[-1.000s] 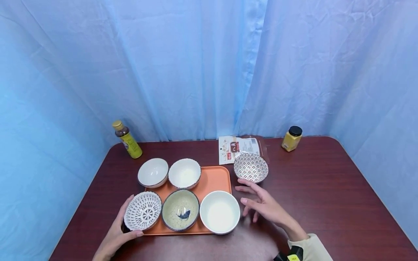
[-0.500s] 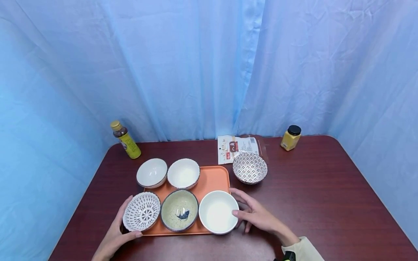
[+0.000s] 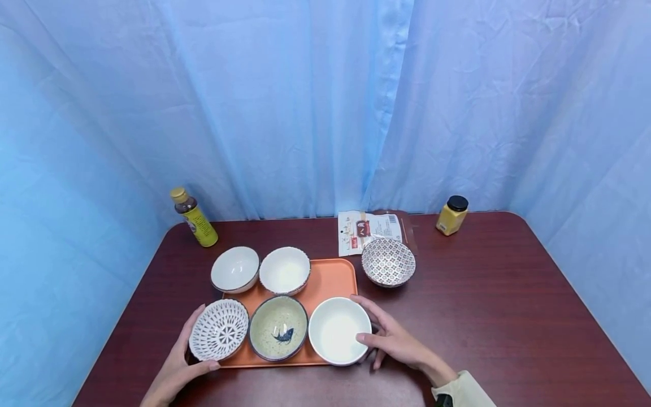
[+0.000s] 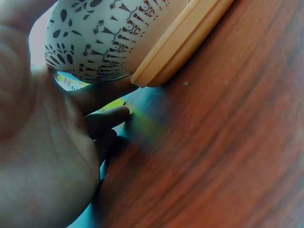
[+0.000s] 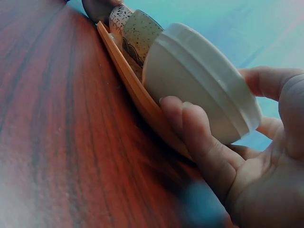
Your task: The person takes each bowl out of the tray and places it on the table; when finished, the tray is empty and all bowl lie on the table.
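In the head view an orange tray (image 3: 333,277) bears several bowls. My left hand (image 3: 175,364) holds the left side of a white bowl with a dark leaf pattern (image 3: 220,329); its thumb lies at the front and its fingers reach round behind. Beside that bowl stands a greenish speckled bowl (image 3: 272,322) with a blue fish inside. My right hand (image 3: 394,338) holds a plain white bowl (image 3: 338,328) at the tray's front right, thumb at the rim. The right wrist view shows fingers (image 5: 197,126) against the bowl's wall (image 5: 190,90), close to the tray's edge.
Two white bowls, one left (image 3: 235,268) and one right (image 3: 285,270), sit at the tray's back. A patterned bowl (image 3: 389,263) stands off the tray, before a food packet (image 3: 363,229). A yellow-labelled bottle (image 3: 198,223) and a black-lidded jar (image 3: 451,216) stand near the back edge.
My right hand has come left from beside the patterned bowl to the plain white bowl and now holds its right side. My left hand stays at the leaf-patterned bowl.
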Action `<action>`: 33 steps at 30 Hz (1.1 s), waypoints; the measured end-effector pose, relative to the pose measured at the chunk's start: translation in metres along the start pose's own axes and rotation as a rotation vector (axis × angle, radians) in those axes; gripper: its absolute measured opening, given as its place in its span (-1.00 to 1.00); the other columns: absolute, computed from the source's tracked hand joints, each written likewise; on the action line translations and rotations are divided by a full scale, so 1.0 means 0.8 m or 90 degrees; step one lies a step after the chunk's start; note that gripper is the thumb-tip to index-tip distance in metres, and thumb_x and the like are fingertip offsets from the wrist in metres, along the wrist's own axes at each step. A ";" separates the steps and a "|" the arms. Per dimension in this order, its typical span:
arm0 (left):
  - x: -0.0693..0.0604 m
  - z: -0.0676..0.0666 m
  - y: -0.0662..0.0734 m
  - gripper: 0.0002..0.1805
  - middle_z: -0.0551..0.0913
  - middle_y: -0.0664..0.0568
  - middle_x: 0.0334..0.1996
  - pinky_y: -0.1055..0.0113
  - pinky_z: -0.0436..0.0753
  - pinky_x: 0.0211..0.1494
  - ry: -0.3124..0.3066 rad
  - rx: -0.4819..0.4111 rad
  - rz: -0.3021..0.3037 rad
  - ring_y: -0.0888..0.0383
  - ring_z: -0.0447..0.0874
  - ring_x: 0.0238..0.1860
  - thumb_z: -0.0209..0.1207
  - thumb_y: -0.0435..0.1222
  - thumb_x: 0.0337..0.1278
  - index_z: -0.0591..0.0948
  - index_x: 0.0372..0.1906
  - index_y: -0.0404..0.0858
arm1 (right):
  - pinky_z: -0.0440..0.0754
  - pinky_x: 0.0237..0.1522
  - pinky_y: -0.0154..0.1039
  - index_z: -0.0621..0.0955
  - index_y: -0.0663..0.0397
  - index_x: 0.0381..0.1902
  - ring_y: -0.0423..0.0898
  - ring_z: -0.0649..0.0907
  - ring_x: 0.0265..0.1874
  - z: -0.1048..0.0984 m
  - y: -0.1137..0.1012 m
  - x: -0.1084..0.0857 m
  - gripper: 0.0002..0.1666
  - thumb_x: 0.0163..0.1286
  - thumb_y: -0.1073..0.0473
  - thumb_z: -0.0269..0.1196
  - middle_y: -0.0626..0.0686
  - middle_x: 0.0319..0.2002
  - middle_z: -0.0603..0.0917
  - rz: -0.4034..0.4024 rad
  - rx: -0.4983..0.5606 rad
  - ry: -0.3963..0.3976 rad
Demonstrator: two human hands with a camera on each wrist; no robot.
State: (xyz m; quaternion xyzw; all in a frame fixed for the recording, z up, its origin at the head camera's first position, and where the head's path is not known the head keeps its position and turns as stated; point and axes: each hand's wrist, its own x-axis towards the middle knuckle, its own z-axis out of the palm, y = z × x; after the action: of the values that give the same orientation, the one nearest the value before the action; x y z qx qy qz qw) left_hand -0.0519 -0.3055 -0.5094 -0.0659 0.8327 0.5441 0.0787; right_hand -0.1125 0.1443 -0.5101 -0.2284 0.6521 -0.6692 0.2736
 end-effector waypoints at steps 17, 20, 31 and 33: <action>0.003 0.000 0.001 0.22 -0.11 -0.02 0.64 0.03 0.04 0.49 -0.004 0.002 -0.013 0.83 -0.06 0.21 0.41 -0.30 0.01 -0.16 0.63 0.13 | 0.69 -0.58 0.09 -0.02 0.16 0.61 0.19 0.78 -0.49 0.004 0.001 0.002 -0.11 0.44 0.34 0.12 0.69 0.31 0.28 -0.020 0.074 0.008; 0.002 0.000 0.001 0.21 -0.10 -0.02 0.63 0.35 0.07 0.44 -0.003 0.004 -0.011 0.83 -0.05 0.21 0.41 -0.30 0.01 -0.15 0.63 0.13 | 0.70 -0.56 0.08 -0.01 0.21 0.60 0.11 0.79 -0.52 0.004 -0.001 0.002 -0.10 0.41 0.37 0.12 0.69 0.35 0.22 -0.018 0.081 0.020; 0.001 0.001 0.001 0.21 -0.08 -0.05 0.62 0.82 0.04 0.04 0.002 0.001 0.008 0.84 -0.03 0.22 0.41 -0.31 0.00 -0.14 0.63 0.10 | 0.72 -0.53 0.06 -0.05 0.27 0.58 0.10 0.79 -0.53 -0.006 -0.026 -0.003 -0.09 0.38 0.41 0.09 0.70 0.36 0.17 -0.030 0.088 0.090; 0.000 0.001 0.000 0.21 -0.07 -0.06 0.62 0.83 0.04 0.04 0.003 0.001 0.013 0.84 -0.03 0.22 0.41 -0.32 0.00 -0.14 0.63 0.08 | 0.72 -0.54 0.04 -0.03 0.27 0.58 0.10 0.79 -0.53 -0.009 -0.031 -0.005 -0.10 0.38 0.40 0.09 0.69 0.36 0.18 -0.032 0.080 0.106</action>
State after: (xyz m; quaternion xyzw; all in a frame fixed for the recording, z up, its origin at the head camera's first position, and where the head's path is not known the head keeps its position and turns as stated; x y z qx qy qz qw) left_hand -0.0520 -0.3046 -0.5096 -0.0584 0.8338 0.5443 0.0714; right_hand -0.1158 0.1524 -0.4854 -0.1707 0.6233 -0.7321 0.2152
